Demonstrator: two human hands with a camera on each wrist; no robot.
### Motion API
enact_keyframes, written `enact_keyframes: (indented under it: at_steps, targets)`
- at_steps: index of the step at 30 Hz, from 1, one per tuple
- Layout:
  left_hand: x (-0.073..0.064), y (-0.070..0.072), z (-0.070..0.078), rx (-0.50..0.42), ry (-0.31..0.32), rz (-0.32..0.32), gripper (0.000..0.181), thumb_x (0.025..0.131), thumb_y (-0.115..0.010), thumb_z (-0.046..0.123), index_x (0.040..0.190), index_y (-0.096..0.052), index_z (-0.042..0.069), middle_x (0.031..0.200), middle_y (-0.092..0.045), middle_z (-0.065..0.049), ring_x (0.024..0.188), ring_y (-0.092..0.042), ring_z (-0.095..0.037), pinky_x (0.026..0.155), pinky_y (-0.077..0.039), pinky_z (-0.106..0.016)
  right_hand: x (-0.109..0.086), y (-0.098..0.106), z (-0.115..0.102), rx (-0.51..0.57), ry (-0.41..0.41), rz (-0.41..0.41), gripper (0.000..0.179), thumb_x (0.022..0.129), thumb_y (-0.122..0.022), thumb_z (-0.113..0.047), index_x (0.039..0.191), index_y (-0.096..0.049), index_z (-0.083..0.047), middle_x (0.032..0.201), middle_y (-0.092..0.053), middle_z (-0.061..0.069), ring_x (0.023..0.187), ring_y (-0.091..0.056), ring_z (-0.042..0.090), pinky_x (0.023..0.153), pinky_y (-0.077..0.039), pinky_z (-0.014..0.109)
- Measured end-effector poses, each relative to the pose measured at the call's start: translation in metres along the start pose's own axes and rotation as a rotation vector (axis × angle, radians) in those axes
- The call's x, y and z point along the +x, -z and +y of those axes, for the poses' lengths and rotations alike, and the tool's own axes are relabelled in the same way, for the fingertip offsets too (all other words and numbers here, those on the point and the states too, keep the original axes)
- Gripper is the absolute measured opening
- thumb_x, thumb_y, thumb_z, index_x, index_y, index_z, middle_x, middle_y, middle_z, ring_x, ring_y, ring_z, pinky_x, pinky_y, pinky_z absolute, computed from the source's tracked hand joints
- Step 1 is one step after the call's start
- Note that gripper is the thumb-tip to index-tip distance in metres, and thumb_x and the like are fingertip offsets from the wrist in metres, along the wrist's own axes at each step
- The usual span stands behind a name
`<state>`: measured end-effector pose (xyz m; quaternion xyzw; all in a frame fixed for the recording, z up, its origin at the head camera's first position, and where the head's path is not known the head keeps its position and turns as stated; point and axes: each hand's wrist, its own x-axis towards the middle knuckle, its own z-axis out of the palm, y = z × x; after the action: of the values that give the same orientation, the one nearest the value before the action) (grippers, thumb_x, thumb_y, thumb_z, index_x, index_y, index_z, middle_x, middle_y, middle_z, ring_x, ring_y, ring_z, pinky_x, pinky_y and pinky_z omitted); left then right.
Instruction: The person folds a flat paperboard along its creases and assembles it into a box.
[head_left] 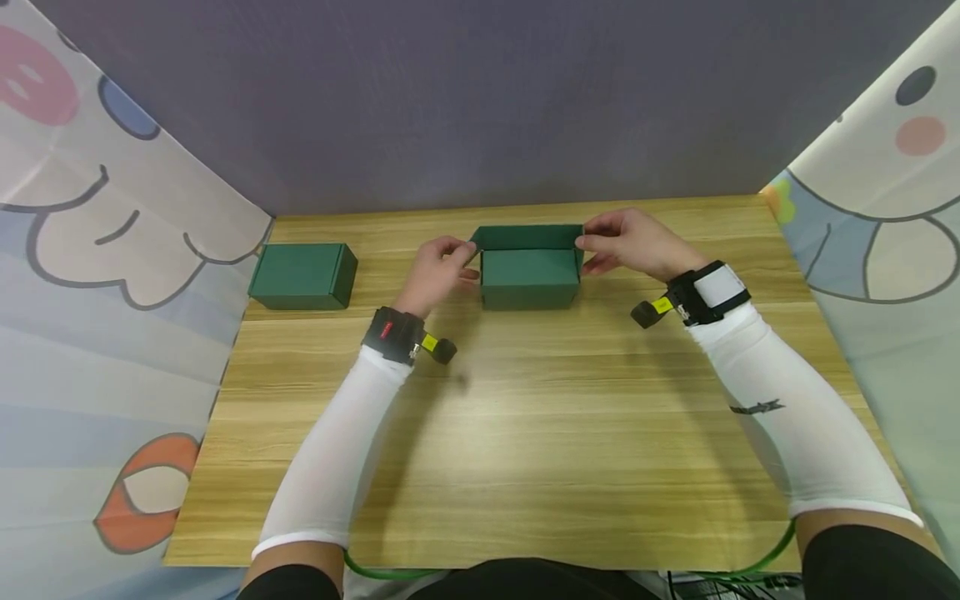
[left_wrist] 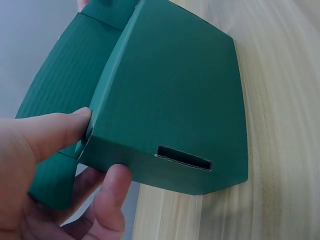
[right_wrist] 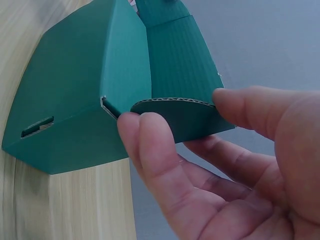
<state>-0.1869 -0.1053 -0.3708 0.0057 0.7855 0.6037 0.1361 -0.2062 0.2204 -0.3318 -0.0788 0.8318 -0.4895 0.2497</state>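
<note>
A green cardboard box point(head_left: 529, 297) stands on the wooden table, its narrow lid flap point(head_left: 529, 237) raised along the back. My left hand point(head_left: 438, 268) is at the box's left back corner; in the left wrist view its thumb presses by the flap's fold while the fingers curl underneath. At the right end, my right hand point(head_left: 632, 243) pinches a small rounded side flap point(right_wrist: 177, 119) between thumb and fingers. A slot point(left_wrist: 184, 158) shows near one lower edge of the box in the left wrist view.
A second green box point(head_left: 300, 275), closed, sits at the back left of the wooden table point(head_left: 555, 433). A grey wall point(head_left: 495, 108) rises behind the table. Printed cloth curtains point(head_left: 97, 350) hang at both sides.
</note>
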Motion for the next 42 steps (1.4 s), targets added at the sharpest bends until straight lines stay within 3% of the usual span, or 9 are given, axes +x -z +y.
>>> enact_keyframes:
  at_steps: [6,13,21,27,42]
  targets:
    - [0.001,0.009,0.01,0.116,0.029,-0.03,0.043,0.109,-0.053,0.037,0.131,-0.066,0.002,0.122,-0.065,-0.014,0.11,-0.069,-0.033,0.088,-0.062,-0.038,0.001,-0.002,-0.001,0.005,0.009,-0.009,0.057,0.106,-0.062,-0.029,0.151,-0.046,0.002,0.139,-0.06,0.028,0.095,-0.078,0.02,0.084,-0.064,0.033]
    - [0.001,0.007,0.014,0.122,-0.015,-0.035,0.039,0.108,-0.057,0.031,0.134,-0.064,0.002,0.115,-0.067,-0.025,0.104,-0.071,-0.037,0.097,-0.059,-0.052,0.001,-0.003,-0.002,-0.016,0.007,-0.007,0.059,0.106,-0.061,-0.03,0.153,-0.045,0.002,0.139,-0.061,0.028,0.095,-0.078,0.019,0.086,-0.064,0.035]
    - [-0.001,0.006,0.017,0.12,-0.033,-0.021,0.038,0.107,-0.059,0.024,0.139,-0.061,0.003,0.102,-0.069,-0.018,0.099,-0.074,-0.042,0.085,-0.064,-0.04,0.0,-0.005,-0.002,-0.015,0.025,-0.002,0.053,0.106,-0.062,-0.028,0.148,-0.05,0.002,0.137,-0.062,0.028,0.095,-0.078,0.019,0.082,-0.064,0.031]
    - [-0.004,0.008,0.019,0.144,-0.05,-0.037,0.04,0.106,-0.061,0.023,0.141,-0.06,0.004,0.105,-0.072,-0.02,0.1,-0.074,-0.043,0.078,-0.064,-0.031,0.0,-0.006,-0.002,-0.033,0.027,0.005,0.051,0.105,-0.063,-0.028,0.145,-0.053,0.001,0.135,-0.064,0.027,0.095,-0.078,0.02,0.082,-0.065,0.032]
    - [-0.007,0.013,0.015,0.269,-0.117,-0.049,0.039,0.104,-0.065,0.023,0.142,-0.062,0.014,0.103,-0.075,-0.016,0.092,-0.076,-0.031,0.077,-0.063,-0.036,0.0,-0.007,0.001,-0.032,0.03,0.012,0.056,0.103,-0.067,-0.026,0.15,-0.05,0.0,0.137,-0.062,0.024,0.096,-0.078,0.02,0.08,-0.064,0.03]
